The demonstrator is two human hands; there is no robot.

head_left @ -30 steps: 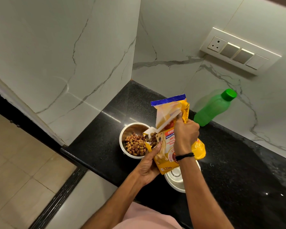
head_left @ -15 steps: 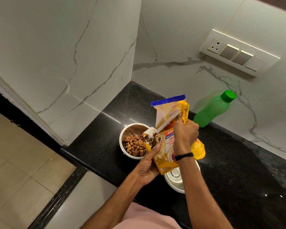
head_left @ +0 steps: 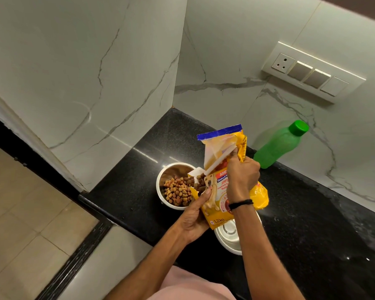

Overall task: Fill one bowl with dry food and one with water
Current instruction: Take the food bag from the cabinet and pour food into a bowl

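Note:
A yellow dry-food bag is tilted over a steel bowl on the black counter, its torn corner at the bowl's right rim. Brown kibble covers much of the bowl's bottom and more spills from the bag's opening. My left hand grips the bag's lower edge from below. My right hand clutches the bag's upper part, a black band on its wrist. A second steel bowl stands near the front edge, partly hidden by the bag and my right forearm; no contents show in it. A green bottle with a green cap stands behind.
The black counter ends in a corner of white marble walls at the left and back. A switch panel sits on the back wall. Tiled floor lies below the counter's left edge.
A little more kibble lies in the bowl than a second ago. Both hands and the bag have hardly moved.

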